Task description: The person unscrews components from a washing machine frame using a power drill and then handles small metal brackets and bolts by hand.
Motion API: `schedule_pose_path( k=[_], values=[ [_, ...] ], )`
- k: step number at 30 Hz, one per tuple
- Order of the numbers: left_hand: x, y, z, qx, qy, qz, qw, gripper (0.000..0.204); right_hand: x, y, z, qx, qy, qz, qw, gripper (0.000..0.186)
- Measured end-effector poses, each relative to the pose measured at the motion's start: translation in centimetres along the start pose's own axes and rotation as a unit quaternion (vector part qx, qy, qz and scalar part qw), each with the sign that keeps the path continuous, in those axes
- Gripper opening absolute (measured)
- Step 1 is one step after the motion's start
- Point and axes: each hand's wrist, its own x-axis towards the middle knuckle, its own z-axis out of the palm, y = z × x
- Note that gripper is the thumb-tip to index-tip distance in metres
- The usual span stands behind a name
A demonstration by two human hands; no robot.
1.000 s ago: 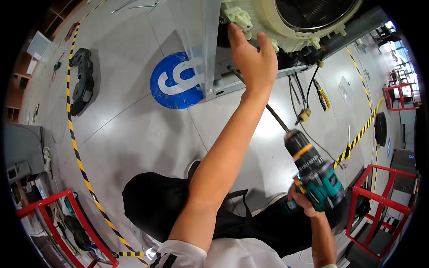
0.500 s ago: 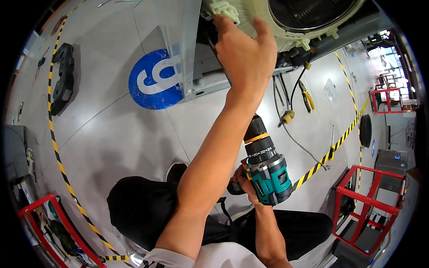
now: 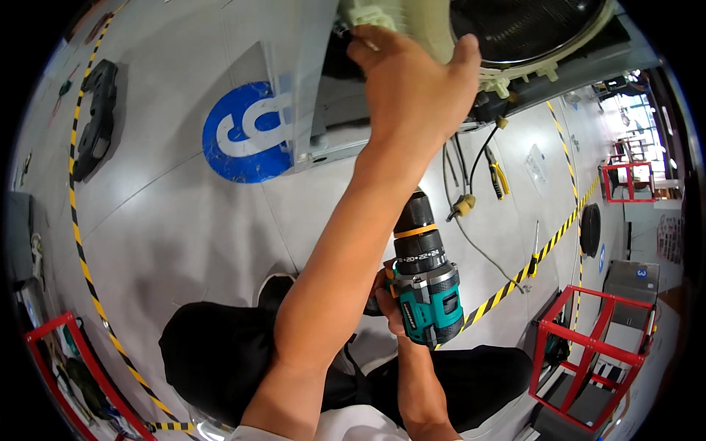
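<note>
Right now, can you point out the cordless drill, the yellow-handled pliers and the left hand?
Cordless drill (image 3: 432, 309): head view, on its teal body.
Yellow-handled pliers (image 3: 500, 180): head view, on the handles.
Left hand (image 3: 415, 84): head view, on the back of the hand.

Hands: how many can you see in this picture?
2: the left hand, by the pale plastic part, and the right hand, holding the teal drill. Others may be hidden farther back.

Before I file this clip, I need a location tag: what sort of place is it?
Probably a repair or assembly workshop: the right hand holds a power drill, near an exposed cream drum housing, and striped tape marks the floor.
</note>
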Motion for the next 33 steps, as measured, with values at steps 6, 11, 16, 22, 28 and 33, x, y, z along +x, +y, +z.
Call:
schedule_pose_path(
  k=[6, 11, 16, 22, 28, 33],
  values=[
    [0.1, -0.1, 0.6, 0.013, -0.01, -0.01, 1.0, 0.1, 0.6, -0.2, -0.4, 0.107, 0.038, 0.056, 0.992, 0.036],
    [0.1, -0.3, 1.0, 0.018, 0.012, 0.01, 1.0, 0.101, 0.6, -0.4, -0.4, 0.101, 0.011, 0.026, 0.995, 0.027],
    [0.2, -1.0, 1.3, 0.02, 0.021, 0.036, 0.999, 0.101, 0.5, -0.7, -0.1, 0.06, 0.023, 0.028, 0.998, 0.031],
    [0.0, -0.9, 1.3, -0.012, 0.023, -0.002, 1.0, 0.104, 0.9, -1.6, 0.9, 0.087, 0.0, -0.02, 0.996, 0.031],
    [0.2, -1.1, 1.3, -0.007, 0.038, 0.042, 0.998, 0.099, 1.0, -0.9, 0.4, -0.095, 0.008, -0.089, 0.992, 0.034],
    [0.0, -1.0, 1.0, -0.015, 0.038, 0.041, 0.998, 0.098, 1.2, -2.0, 1.5, -0.072, 0.015, -0.07, 0.995, 0.034]
  ],
)
